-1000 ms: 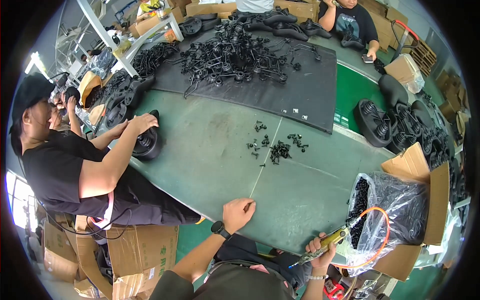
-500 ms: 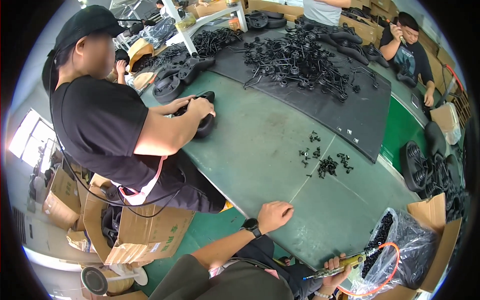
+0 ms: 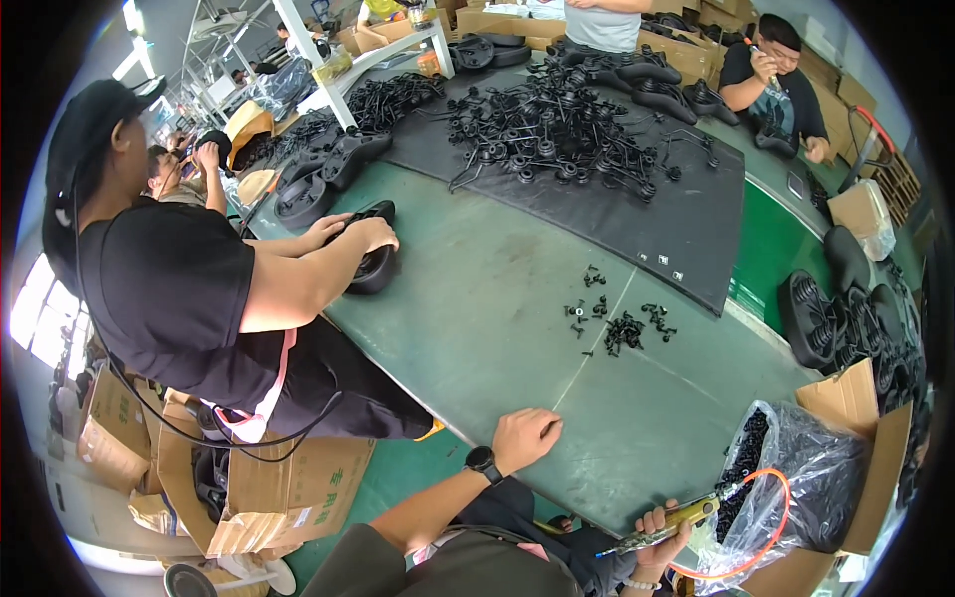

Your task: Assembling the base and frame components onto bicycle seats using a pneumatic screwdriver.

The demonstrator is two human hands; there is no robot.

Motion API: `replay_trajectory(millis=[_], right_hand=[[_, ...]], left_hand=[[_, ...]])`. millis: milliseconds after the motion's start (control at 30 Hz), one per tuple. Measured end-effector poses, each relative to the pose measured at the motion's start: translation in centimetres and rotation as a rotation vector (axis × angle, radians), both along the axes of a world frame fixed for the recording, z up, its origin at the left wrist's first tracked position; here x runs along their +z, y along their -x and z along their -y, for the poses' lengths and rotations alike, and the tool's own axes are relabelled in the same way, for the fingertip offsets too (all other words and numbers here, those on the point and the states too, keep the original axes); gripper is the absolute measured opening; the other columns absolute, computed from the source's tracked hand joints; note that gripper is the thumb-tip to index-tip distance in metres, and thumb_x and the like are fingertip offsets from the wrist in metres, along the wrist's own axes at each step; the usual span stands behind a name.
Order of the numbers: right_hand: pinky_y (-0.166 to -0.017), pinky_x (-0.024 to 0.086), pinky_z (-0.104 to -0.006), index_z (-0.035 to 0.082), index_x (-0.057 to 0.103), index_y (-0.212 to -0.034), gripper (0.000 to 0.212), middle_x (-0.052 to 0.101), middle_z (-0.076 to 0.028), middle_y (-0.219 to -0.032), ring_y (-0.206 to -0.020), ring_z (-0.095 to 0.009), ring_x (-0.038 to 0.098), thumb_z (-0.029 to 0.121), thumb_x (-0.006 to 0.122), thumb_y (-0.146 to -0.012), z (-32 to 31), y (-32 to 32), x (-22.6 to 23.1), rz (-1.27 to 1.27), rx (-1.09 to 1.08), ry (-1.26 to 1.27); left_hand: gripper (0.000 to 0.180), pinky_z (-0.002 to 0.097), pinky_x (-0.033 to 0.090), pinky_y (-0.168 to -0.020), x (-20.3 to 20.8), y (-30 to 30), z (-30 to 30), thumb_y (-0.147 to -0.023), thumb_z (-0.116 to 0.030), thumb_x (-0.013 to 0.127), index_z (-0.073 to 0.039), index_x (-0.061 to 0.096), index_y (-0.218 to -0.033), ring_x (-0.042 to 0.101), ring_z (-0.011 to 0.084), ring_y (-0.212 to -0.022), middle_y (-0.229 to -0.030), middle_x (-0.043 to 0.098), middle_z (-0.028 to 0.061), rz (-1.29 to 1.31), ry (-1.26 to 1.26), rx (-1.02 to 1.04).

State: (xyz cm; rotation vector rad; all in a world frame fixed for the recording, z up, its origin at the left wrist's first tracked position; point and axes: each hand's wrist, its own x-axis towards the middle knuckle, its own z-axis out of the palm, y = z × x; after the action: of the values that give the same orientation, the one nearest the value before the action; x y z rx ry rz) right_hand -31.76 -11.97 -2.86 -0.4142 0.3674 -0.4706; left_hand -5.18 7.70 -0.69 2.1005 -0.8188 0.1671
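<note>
My left hand (image 3: 527,440), below a dark wristwatch, rests at the near edge of the green tabletop (image 3: 477,338) with its fingers curled in and nothing showing in them. At the lower right my right hand (image 3: 661,537) is wrapped round a yellow air screwdriver (image 3: 693,512), its bit pointing left. An orange hose (image 3: 788,507) loops beside the tool. Farther in on the table lies a loose heap of small black screws (image 3: 625,333), apart from both hands. Close by my right hand, a cardboard box (image 3: 888,478) holds a clear plastic bag (image 3: 811,468) with more black screws.
A co-worker in black (image 3: 179,264) at left holds a black padded part (image 3: 373,269). Black metal rods (image 3: 557,129) are heaped on a dark mat (image 3: 686,239) beyond. Black padded parts (image 3: 811,318) line the right side. An open carton (image 3: 288,493) stands lower left.
The whole view has shifted, so the table and co-worker sit further left. The co-worker's head has turned away. My two hands keep the same pose, the screwdriver still in my right.
</note>
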Motion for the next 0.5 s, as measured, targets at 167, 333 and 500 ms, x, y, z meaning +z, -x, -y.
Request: replay_trajectory(millis=[167,333,500], right_hand=[[-0.057,0.039,-0.0345,0.007,0.046,-0.114,0.045,0.042,-0.002,-0.07,-0.058,-0.015,0.039,0.044,0.053,-0.089,0.06,0.54,-0.31,-0.001,-0.013,-0.026],[-0.057,0.038,-0.0342,0.008,0.047,-0.114,0.045,0.041,-0.003,-0.069,-0.059,-0.016,0.04,0.044,0.053,-0.088,0.12,0.69,-0.45,-0.02,-0.028,-0.045],[-0.056,0.038,-0.0341,0.008,0.046,-0.114,0.045,0.041,-0.002,-0.069,-0.058,-0.015,0.039,0.044,0.054,-0.088,-0.02,0.19,-0.45,-0.013,-0.034,-0.062]], left_hand=[[0.005,0.0339,0.047,-0.052,-0.31,0.08,0.11,-0.079,-0.015,0.067,-0.01,0.065,-0.078,0.059,0.023,-0.056,-0.064,0.061,0.0039,0.043,0.004,0.0],[0.006,0.0346,0.047,-0.052,-0.6,0.25,0.12,-0.08,-0.015,0.068,-0.01,0.066,-0.078,0.06,0.0228,-0.057,-0.064,0.061,0.0047,0.038,0.002,-0.004],[0.01,0.0351,0.046,-0.052,0.06,0.52,-0.61,-0.081,-0.015,0.066,-0.006,0.067,-0.079,0.059,0.0252,-0.056,-0.066,0.062,0.0101,-0.091,0.121,-0.005]])
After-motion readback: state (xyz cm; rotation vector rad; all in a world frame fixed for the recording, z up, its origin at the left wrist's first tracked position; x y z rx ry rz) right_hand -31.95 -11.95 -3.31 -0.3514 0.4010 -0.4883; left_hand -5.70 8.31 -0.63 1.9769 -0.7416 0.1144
